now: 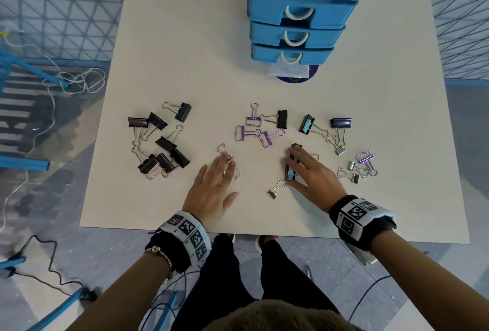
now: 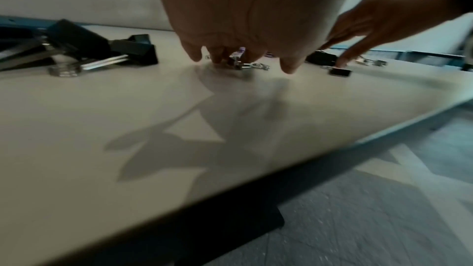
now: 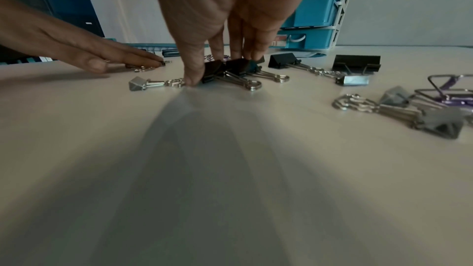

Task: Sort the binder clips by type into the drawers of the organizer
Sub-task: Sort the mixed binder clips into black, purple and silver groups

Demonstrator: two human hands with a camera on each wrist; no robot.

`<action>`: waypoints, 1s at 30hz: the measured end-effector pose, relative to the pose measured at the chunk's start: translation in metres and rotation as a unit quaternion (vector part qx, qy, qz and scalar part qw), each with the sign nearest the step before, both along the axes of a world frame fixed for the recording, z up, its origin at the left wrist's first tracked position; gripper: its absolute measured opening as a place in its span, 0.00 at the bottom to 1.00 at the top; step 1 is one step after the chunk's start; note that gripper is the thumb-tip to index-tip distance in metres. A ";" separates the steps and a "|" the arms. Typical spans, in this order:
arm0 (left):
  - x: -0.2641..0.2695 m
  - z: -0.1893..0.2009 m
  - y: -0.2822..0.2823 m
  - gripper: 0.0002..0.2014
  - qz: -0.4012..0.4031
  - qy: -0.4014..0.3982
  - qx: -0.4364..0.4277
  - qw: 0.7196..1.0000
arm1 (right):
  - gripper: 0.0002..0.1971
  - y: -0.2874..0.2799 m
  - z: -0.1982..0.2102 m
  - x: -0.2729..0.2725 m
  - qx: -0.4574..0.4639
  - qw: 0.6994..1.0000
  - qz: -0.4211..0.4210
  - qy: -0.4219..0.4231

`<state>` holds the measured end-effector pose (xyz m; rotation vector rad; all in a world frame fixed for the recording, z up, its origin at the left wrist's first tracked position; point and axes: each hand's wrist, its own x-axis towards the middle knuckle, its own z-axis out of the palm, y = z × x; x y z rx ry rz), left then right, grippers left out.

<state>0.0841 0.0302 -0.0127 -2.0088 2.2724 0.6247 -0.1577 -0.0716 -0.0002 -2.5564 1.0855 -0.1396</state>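
Wrist views show us fingertips that the head view hides. Our right hand (image 1: 311, 171) pinches two black clips (image 3: 230, 68) between thumb and fingers on the table (image 1: 185, 52). Our left hand (image 1: 214, 185) lies flat, released, fingers pressing small silver clips (image 1: 229, 157). Other clips lie around; the organizer (image 1: 299, 21) stands beyond, drawers pulled out.

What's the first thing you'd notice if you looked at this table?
Probably the tall blue organizer at the far side of the table, its three drawers pulled open. Next, binder clips scattered everywhere: a black pile at the left, purple ones in the middle. Both hands are down among them, the right hand gripping black clips, the left hand touching small silver clips.
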 end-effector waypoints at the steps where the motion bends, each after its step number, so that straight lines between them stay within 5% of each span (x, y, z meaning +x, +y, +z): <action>1: -0.006 0.000 0.003 0.33 -0.023 -0.015 -0.002 1.000 | 0.28 0.001 0.001 -0.002 0.003 1.000 0.000 0.001; 11: -0.063 0.000 -0.008 0.34 -0.118 -0.003 -0.013 0.993 | 0.26 0.000 0.000 -0.012 0.042 0.999 -0.012 0.009; 21: -0.030 0.023 -0.049 0.21 0.040 0.077 -0.040 0.995 | 0.25 -0.019 0.007 0.017 0.102 0.994 0.049 0.006; 30: -0.021 0.023 -0.048 0.19 0.058 0.122 -0.049 0.990 | 0.23 -0.042 0.014 0.043 0.124 0.991 0.047 0.028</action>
